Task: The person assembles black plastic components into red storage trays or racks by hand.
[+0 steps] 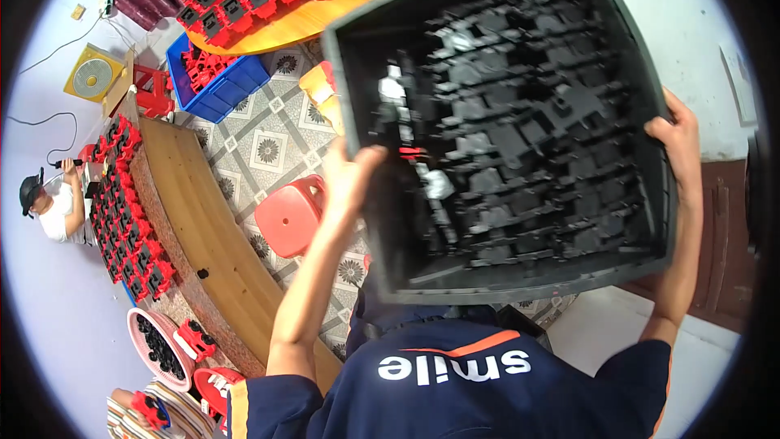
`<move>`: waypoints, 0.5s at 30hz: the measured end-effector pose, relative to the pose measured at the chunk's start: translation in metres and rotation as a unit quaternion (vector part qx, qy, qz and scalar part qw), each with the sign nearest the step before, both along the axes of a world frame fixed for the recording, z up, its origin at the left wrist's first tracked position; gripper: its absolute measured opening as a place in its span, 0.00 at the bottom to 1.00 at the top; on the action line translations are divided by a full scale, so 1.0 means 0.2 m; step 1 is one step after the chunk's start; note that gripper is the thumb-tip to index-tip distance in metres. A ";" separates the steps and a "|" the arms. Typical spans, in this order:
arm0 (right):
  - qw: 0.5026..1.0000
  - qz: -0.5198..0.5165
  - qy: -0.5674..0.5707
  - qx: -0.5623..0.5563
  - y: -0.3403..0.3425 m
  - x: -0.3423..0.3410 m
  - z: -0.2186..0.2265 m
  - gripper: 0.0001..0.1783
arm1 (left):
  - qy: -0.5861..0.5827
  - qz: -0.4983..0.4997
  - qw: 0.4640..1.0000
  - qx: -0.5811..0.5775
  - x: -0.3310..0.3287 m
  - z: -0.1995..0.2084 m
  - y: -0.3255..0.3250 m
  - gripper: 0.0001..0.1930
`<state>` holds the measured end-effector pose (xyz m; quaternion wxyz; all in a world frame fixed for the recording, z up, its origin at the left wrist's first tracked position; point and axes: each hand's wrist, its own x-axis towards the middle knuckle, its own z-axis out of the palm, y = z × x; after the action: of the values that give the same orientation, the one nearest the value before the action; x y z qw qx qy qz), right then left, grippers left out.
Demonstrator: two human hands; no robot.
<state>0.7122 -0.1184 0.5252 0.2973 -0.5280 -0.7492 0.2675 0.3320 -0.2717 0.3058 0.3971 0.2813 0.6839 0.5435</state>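
A large black plastic bin (pixel 520 286) is held up in front of my chest, tilted so that its inside faces me. Rows of black plastic parts (pixel 561 126) fill most of it, smeared a little by motion. A small red piece (pixel 412 153) shows among them on the left side. My left hand (pixel 349 175) is closed on the bin's left wall, thumb over the rim. On the opposite wall my right hand (pixel 678 142) grips the rim, with its fingertips curled inside. The undersides of both grips are hidden by the bin.
Red-and-black assemblies cover a yellow table (pixel 325 16) and a long curved counter (pixel 191 228). A blue crate (pixel 215 89) of red parts and a red stool (pixel 288 215) stand on the tiled floor. A pink basin (pixel 154 349) holds black pieces. Co-workers sit at the left (pixel 61 207) and lower left.
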 end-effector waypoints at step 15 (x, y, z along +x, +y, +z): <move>0.996 -0.023 -0.081 0.018 0.43 0.18 -0.31 0.35 | -0.471 -0.136 0.845 -0.215 0.44 -0.59 0.55 0.26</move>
<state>0.7479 -0.0332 0.4641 0.2512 -0.5599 -0.7631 0.2027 0.4202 -0.1626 0.1884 0.7918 -0.0107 0.4695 0.3905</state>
